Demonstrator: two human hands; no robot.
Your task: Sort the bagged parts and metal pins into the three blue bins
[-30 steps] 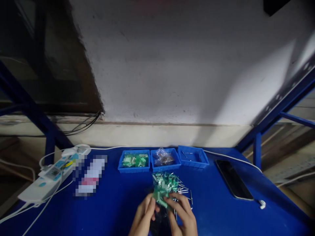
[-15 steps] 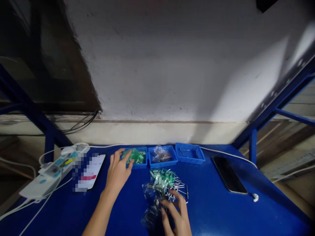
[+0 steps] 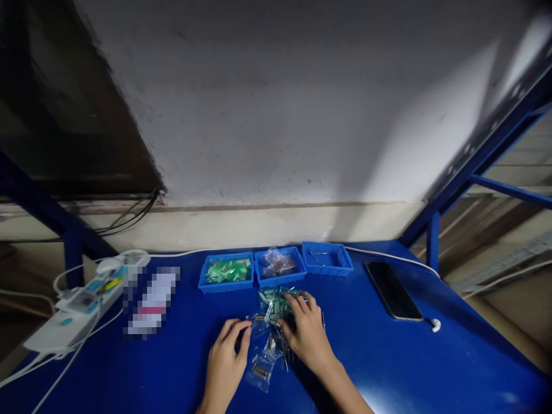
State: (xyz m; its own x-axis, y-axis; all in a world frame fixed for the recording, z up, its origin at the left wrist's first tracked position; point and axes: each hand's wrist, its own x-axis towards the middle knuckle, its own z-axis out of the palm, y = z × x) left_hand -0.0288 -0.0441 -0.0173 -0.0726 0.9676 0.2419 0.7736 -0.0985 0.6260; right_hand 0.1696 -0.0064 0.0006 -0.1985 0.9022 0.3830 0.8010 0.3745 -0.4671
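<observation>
My right hand (image 3: 309, 329) lies over the right side of a pile, fingers spread and curved, thumb apart from them, touching the small green-and-white pieces in clear wrap (image 3: 272, 303). Thin metal pins (image 3: 285, 352) poke out beneath that hand, which hides most of them. My left hand (image 3: 229, 355) is at the pile's left, thumb and forefinger closed together at the edge of a small clear plastic bag (image 3: 260, 325). Closer to me lies another clear bag (image 3: 260, 371) with brownish metal parts inside.
Three blue bins stand in a row behind the pile: one with green-and-white pieces (image 3: 228, 271), one with clear bags (image 3: 280, 263), one with a few pins (image 3: 328, 259). A phone (image 3: 393, 290) and white earbud (image 3: 435, 325) lie right; a power strip (image 3: 81, 305) with cables lies left.
My left hand has moved from the green-filled bin back to the pile's left edge. My right hand has moved forward onto the green-and-white pieces. The view has shifted slightly.
</observation>
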